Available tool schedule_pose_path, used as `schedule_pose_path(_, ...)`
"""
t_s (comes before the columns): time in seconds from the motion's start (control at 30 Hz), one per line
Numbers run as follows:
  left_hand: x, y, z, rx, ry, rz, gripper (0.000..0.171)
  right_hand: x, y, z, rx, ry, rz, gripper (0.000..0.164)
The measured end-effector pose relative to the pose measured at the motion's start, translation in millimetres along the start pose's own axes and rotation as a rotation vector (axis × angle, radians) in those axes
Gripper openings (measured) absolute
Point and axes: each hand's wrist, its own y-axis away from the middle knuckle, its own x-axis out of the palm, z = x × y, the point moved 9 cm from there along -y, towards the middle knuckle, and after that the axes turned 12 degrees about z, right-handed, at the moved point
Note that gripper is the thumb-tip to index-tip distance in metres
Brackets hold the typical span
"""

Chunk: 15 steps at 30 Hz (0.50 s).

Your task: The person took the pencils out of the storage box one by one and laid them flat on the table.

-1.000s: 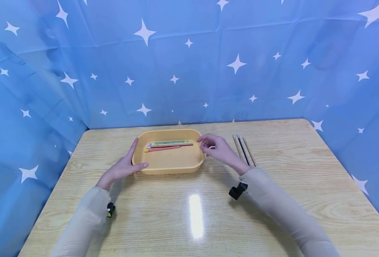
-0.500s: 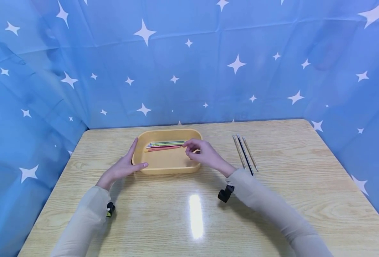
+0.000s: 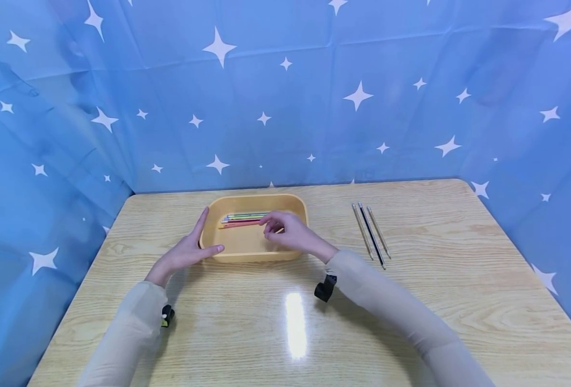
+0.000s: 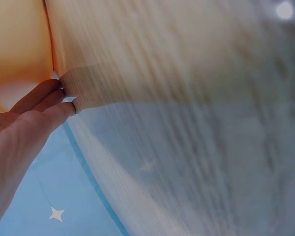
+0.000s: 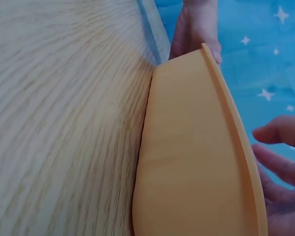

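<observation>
A tan plastic tray (image 3: pixel 256 258) stands near the back of the table. Several coloured pencils (image 3: pixel 244 217) lie side by side in it. At its left end my left hand (image 3: pixel 186 252) rests with the fingers spread along the outer wall and the thumb across the front left corner of the rim. Over the right half of the tray is my right hand (image 3: pixel 287 232), fingers loosely bent, tips overlapping the pencils' right ends in the head view. The right wrist view shows those fingers (image 5: pixel 280 132) apart, with nothing seen between them.
To the right of the tray, two tan pencils (image 3: pixel 362 232) (image 3: pixel 378 231) and one dark pencil (image 3: pixel 371 234) lie side by side on the wooden table (image 3: pixel 246 322). A blue cloth with white stars (image 3: pixel 285 107) hangs behind the table and at its sides.
My right hand has moved left from the tray's right rim to above the pencils inside. The left hand and the tray have stayed put.
</observation>
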Motion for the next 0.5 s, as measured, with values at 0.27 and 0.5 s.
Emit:
schedule_pose_path(0.27,0.4,2.1,-2.5,-0.004,-0.020,-0.003,0.107,22,-15,-15,0.142,-0.081,0.188,0.031)
schedule_pose_path(0.5,-0.4,2.5,-5.4,-0.011,-0.022,-0.001,0.107,39,-22,-21,0.206,-0.042,0.353,0.027)
